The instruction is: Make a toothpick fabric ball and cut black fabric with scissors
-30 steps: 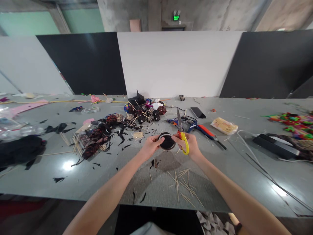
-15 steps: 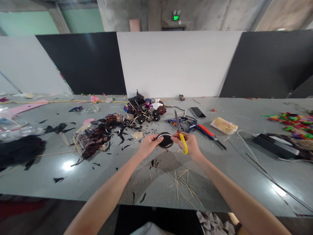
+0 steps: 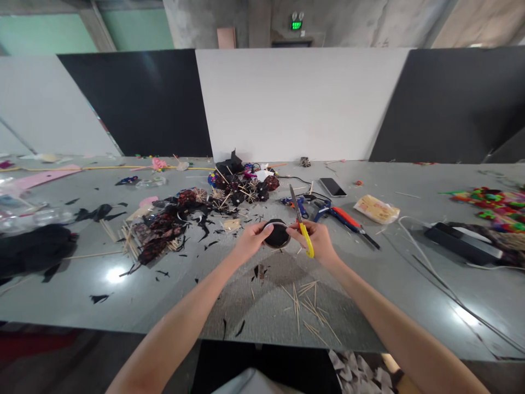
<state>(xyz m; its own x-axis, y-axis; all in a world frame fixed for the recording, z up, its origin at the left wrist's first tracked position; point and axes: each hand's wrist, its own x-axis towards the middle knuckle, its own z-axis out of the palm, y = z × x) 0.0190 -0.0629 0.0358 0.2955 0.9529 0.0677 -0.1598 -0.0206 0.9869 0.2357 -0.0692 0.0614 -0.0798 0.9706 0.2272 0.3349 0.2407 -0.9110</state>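
Note:
A round black disc with a pale rim [image 3: 276, 234] is held above the table between my two hands. My left hand [image 3: 251, 241] pinches its left edge, the thumb lying over the rim. The fingers of my right hand [image 3: 318, 243] meet the disc's right edge. That same hand also grips yellow-handled scissors [image 3: 304, 232], their blades pointing up and away from me. Whether the blades are fully closed is too small to tell. Below the hands, several thin wooden sticks [image 3: 314, 309] lie scattered on the table.
Black and dark-red fabric balls with sticks [image 3: 241, 189] are heaped beyond my hands. To the right lie a blue glue gun [image 3: 297, 205], an orange-handled tool [image 3: 346, 218], a phone [image 3: 333, 187] and a yellow packet [image 3: 376, 209]. Black scraps [image 3: 98, 299] litter the grey table [image 3: 164, 312].
The disc has turned slightly, so its black face and pale rim show more fully. The scissors' tip has shifted a little left. Both hands keep their hold.

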